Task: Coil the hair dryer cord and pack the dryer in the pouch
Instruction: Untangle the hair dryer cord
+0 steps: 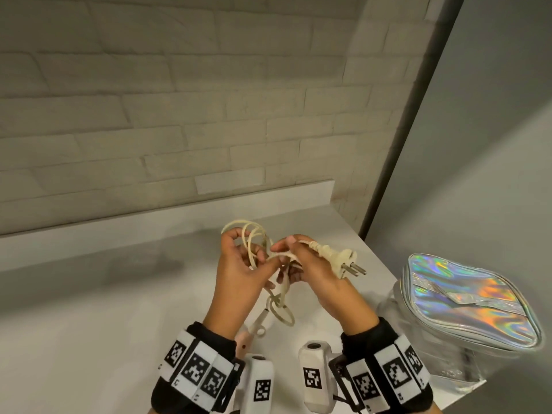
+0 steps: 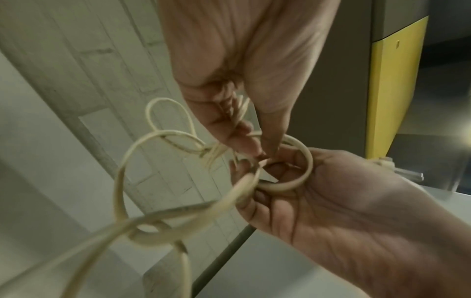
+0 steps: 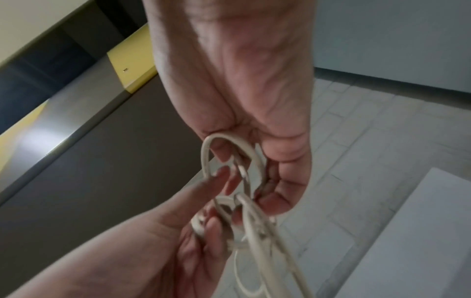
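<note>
Both hands are raised over the white counter (image 1: 104,309), working a cream cord (image 1: 254,227). My left hand (image 1: 254,255) holds several loops, which stand up above its fingers. My right hand (image 1: 286,261) pinches a strand beside them, and the plug (image 1: 343,261) juts out over its back. More cord (image 1: 283,316) hangs in loops down to the pink dryer (image 1: 242,343), mostly hidden under my left wrist. In the left wrist view, left hand (image 2: 262,151) and right hand (image 2: 254,175) meet on the cord (image 2: 122,181). The right hand (image 3: 249,177) curls round a loop (image 3: 229,145).
A holographic silver pouch (image 1: 466,300) lies at the counter's right end, zipped side up, over a clear part (image 1: 448,372). A pale brick wall (image 1: 179,115) backs the counter, and a grey wall (image 1: 493,144) stands on the right. The counter's right edge is close to the pouch.
</note>
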`<state>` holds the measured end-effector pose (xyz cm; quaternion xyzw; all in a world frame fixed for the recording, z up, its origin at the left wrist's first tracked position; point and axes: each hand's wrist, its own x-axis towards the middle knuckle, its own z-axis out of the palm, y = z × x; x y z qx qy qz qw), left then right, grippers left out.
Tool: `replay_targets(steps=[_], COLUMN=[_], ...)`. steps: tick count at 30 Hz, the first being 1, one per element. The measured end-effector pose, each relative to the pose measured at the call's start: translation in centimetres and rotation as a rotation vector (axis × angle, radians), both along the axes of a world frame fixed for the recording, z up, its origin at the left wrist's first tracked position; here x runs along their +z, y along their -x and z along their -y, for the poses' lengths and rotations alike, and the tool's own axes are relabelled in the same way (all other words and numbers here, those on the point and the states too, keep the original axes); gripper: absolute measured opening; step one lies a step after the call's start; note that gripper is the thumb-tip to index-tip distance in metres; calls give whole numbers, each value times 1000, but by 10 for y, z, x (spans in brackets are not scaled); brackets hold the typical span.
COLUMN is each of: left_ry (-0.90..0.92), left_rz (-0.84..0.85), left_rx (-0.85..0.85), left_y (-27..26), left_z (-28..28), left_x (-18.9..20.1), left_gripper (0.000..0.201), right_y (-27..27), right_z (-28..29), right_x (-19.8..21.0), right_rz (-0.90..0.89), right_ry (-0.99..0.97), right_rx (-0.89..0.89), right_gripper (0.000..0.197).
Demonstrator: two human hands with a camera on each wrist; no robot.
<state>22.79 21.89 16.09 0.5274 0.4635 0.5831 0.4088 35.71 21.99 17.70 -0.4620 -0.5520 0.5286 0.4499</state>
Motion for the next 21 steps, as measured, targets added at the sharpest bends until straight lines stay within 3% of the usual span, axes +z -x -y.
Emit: replay_targets(steps=[4,8,12,21], left_ry=[118,139,168,179], left_rz=[70,-10,-94,-186], left_rx=[52,117,199,228], left_y=[5,16,34,51], left_z=[-7,-14,-21,-23], left_x=[0,-4,-12,-20], left_gripper=[28,16,15,16], right_y=[-9,-12,-20,-29], right_z=[5,0,-4,-2], right_x=[-1,-13,-17,-19], right_rz=[21,161,239,10], right_ry=[40,-35,-45,-55], right_rx=[132,25,-10,138], right_gripper=[30,19,31,40])
